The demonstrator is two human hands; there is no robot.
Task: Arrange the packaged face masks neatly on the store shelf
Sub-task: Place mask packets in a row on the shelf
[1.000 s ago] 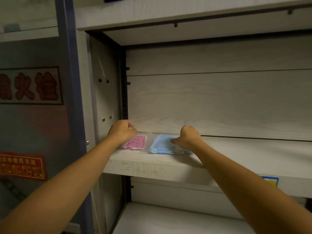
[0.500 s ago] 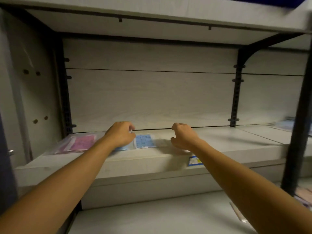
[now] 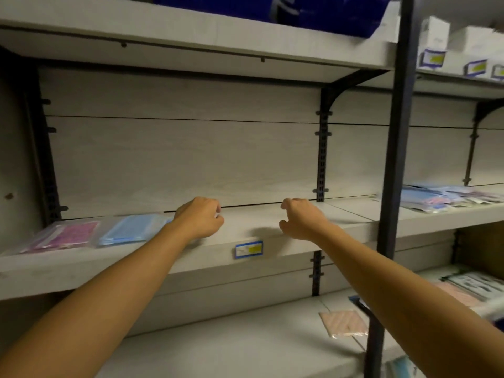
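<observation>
Two packs, pink and blue, have been left flat on the shelf beside the left hand, both hands, the right included, now loosely curled and empty, so more packs are presumably sought rightward.

One view only, from the person's head, close in on the shelving and facing it almost square, tipped slightly down. Both forearms run up from the bottom corners, the left hand and right hand meeting near the middle of the frame over the front edge of the middle shelf. The wide lens takes in the shelf above along the top edge and a lower shelf along the bottom. A dark upright post cuts the right side, with the next bay beyond it. The right edge is blurred.
</observation>
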